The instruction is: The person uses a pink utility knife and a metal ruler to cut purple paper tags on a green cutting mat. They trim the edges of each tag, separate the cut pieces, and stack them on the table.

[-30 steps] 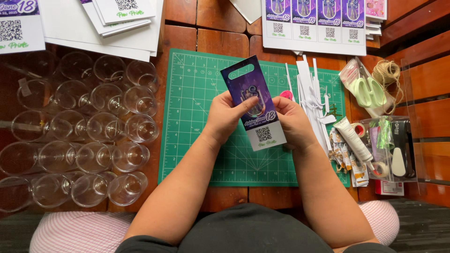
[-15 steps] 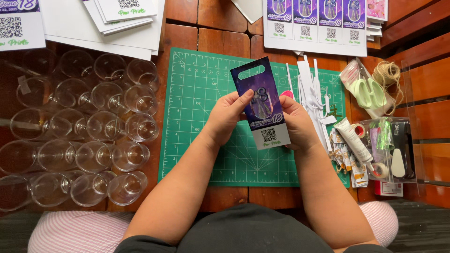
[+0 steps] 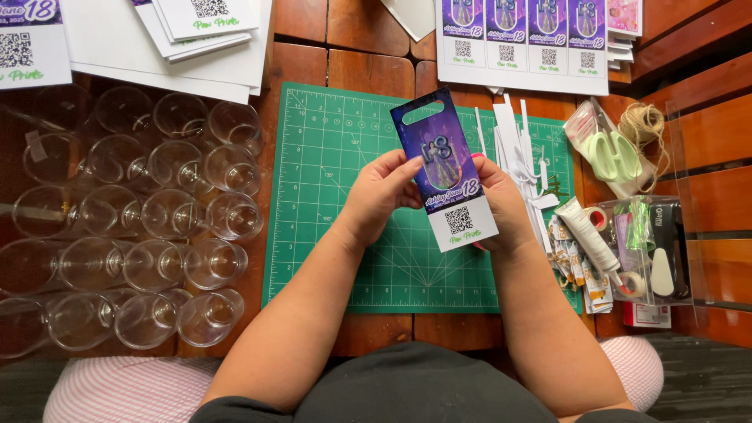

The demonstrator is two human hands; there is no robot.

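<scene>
Hands, left (image 3: 380,196) and right (image 3: 501,205), pinch purple tag (image 3: 442,168) upright by its edges over green cutting mat (image 3: 329,227)

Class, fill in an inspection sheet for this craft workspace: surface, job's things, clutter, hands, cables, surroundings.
Surface: green cutting mat on a wooden table.
Job's things: purple printed tag, held above the mat.
Clutter: clear plastic cups at left; white paper strips, scissors, twine, glue tube at right.
Hands: left hand and right hand grip the tag's edges.
Cables: nothing seen.
Surroundings: printed sheets along the top.
</scene>
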